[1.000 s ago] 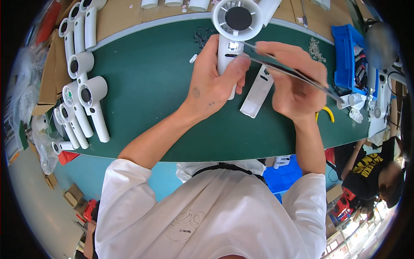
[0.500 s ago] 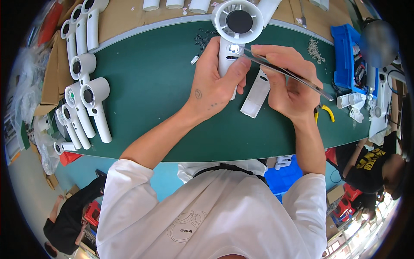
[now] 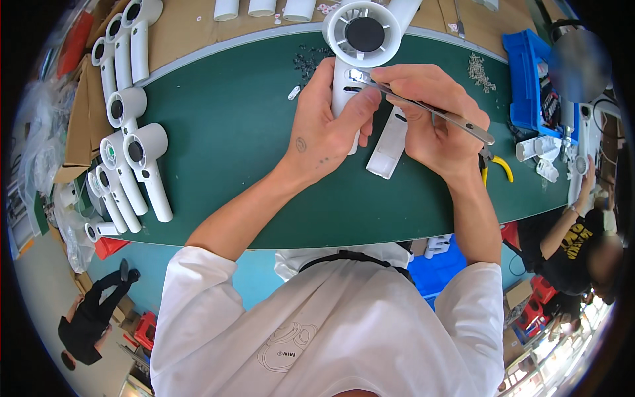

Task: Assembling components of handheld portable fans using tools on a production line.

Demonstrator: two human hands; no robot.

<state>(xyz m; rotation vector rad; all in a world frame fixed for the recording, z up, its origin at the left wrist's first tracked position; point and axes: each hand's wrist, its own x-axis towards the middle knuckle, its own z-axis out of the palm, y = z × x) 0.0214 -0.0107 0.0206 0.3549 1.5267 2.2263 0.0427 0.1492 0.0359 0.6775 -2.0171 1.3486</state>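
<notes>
Left hand has a snug grip on a white handheld fan near the green counter's far edge; right hand is pinching metal tweezers, tips right by the fan's handle.

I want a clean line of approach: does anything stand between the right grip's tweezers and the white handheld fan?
Nothing visible does. The tweezers in the right grip end at the bright square on the handheld fan, though contact cannot be told. The left grip has its thumb just below.
</notes>
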